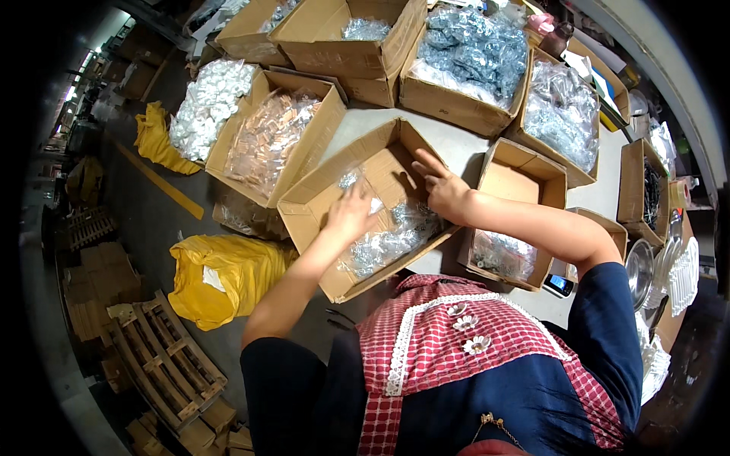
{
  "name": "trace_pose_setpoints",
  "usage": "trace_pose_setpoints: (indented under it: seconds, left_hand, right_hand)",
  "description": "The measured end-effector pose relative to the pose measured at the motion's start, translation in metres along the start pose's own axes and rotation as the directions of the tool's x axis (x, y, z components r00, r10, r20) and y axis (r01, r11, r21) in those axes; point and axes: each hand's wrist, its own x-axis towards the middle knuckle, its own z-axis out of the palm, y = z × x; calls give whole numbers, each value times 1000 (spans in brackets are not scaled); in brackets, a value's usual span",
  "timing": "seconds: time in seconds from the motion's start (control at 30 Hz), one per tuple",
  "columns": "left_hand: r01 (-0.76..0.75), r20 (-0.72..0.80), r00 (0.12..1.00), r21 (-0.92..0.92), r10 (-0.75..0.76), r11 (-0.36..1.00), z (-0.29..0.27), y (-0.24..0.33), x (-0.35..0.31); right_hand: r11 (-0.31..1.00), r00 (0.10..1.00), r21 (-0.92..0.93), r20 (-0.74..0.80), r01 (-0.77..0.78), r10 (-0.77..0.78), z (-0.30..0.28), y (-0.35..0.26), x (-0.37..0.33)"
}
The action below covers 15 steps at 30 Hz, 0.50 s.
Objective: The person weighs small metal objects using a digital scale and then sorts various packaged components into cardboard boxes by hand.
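Note:
An open cardboard box sits tilted in front of me, with small clear plastic bags of metal parts heaped at its near side. My left hand reaches in over the left part of the box, fingers apart. Just past its fingertips lies a small shiny clear packet, and a small white piece shows beside the fingers. I cannot make out whether either is gripped. Over the box's right side, my right hand has its fingers stretched out and spread, and holds nothing visible.
Around the table stand cartons of bagged orange-brown pieces, blue-grey bags and clear bags. A narrower carton is at the right, near a small device with a lit screen. Yellow sacks and a wooden pallet occupy the floor leftward.

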Motion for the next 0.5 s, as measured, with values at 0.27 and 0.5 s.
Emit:
trace_pose_setpoints:
  seconds: [0.27, 0.5]
  left_hand:
    - [55, 501, 845, 266, -187, 962, -35, 16, -60]
    - [149, 372, 882, 363, -290, 920, -6, 42, -40]
  right_hand:
    - [632, 936, 737, -349, 240, 52, 35, 1, 20]
    - [930, 998, 368, 55, -9, -13, 9, -27, 53]
